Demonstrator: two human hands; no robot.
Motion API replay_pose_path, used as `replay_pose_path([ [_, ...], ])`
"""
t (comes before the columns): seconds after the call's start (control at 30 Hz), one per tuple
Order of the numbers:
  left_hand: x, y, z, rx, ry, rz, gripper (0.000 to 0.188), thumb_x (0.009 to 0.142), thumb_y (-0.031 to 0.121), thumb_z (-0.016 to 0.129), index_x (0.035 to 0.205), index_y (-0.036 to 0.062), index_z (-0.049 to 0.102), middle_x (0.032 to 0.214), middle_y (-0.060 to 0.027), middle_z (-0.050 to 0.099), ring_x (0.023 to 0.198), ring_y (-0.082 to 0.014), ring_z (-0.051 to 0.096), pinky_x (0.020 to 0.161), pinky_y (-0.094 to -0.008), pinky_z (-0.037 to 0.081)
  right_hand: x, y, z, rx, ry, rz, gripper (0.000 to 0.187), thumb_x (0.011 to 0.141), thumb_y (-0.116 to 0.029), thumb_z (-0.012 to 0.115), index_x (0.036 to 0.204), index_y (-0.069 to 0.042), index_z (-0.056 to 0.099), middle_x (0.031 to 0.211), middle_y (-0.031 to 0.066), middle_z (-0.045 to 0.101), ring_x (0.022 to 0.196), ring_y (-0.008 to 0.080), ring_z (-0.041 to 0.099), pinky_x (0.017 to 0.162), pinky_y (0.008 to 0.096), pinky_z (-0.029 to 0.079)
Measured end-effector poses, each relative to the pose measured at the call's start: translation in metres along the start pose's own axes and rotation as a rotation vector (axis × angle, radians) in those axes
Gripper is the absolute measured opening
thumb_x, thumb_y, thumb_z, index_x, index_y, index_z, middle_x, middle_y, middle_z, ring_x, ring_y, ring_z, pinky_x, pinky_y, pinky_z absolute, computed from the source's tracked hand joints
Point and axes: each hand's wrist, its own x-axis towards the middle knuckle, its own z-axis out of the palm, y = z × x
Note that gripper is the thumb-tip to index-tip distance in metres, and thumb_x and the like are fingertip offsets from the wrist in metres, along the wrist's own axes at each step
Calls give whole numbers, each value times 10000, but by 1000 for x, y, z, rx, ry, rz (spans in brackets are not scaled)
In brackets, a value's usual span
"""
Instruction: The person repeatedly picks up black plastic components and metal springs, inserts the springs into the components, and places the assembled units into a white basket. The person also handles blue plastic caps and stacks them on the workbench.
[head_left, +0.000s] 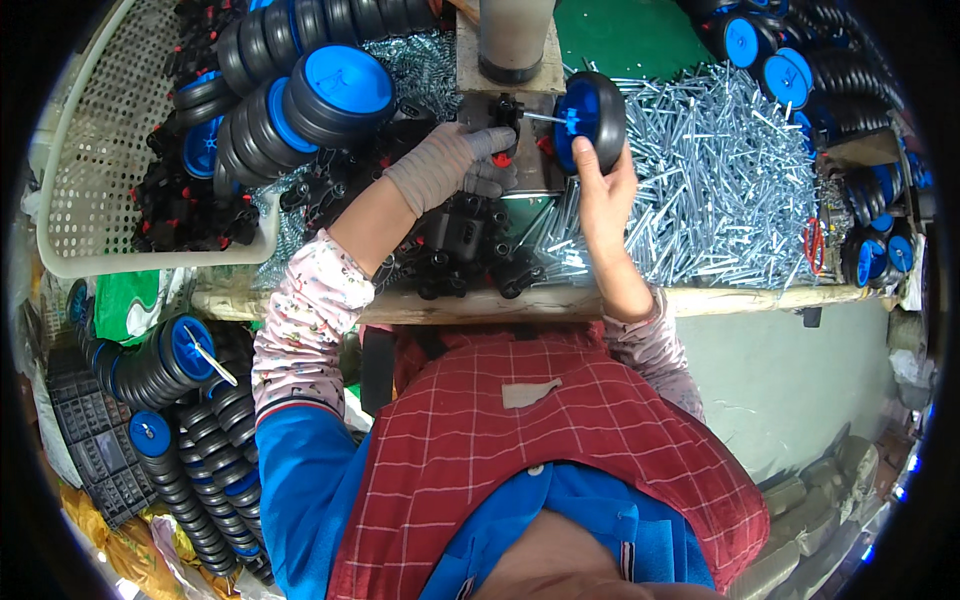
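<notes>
My left hand point(460, 165), in a grey glove, closes its fingers round a small black plastic bracket point(507, 112) with a red tab under it. In my bare right hand point(607, 190) is a black wheel point(605, 115) with a blue hub, thumb on the hub's near edge and fingers behind the tyre. A thin metal pin point(543, 118) runs between the hub and the bracket. Both parts are held up in front of a metal block on the bench, below a grey column point(515, 40). Black plastic brackets point(460, 235) lie heaped beneath my left hand.
Loose metal pins point(715, 180) cover the bench to the right. Stacked blue-hubbed wheels point(345, 85) stand at the left, others at far right. A perforated white basket point(95, 150) holds black parts at far left. More wheel stacks point(180, 480) stand below the bench's wooden edge point(480, 305).
</notes>
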Motion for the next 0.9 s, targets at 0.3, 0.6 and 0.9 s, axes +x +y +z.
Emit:
replay_pose_path([
  [0.3, -2, -1, 0, 48, 5, 2, 388, 953, 379, 656, 1141, 41, 636, 991, -60, 692, 829, -176, 698, 711, -315, 582, -8, -14, 34, -366, -148, -204, 764, 893, -204, 716, 1484, 81, 324, 1307, 305, 566, 1217, 389, 586, 1033, 391, 451],
  [0.6, -63, 35, -33, 1665, 460, 882, 478, 821, 288, 747, 1222, 64, 617, 1198, -144, 650, 1110, -363, 613, 982, -471, 465, 178, -13, -82, -698, -432, -169, 410, 896, -347, 667, 1087, 16, 676, 876, 119, 717, 797, 246, 687, 729, 379, 543],
  [0.9, -70, 64, -75, 2256, 484, 404, 581, 697, 240, 817, 1221, 129, 592, 1228, -78, 595, 1240, -268, 532, 1129, -546, 306, 229, 69, -108, -1483, -697, -444, 224, 777, -4, 647, 924, -134, 754, 1041, 91, 713, 1060, 317, 647, 929, 420, 527],
])
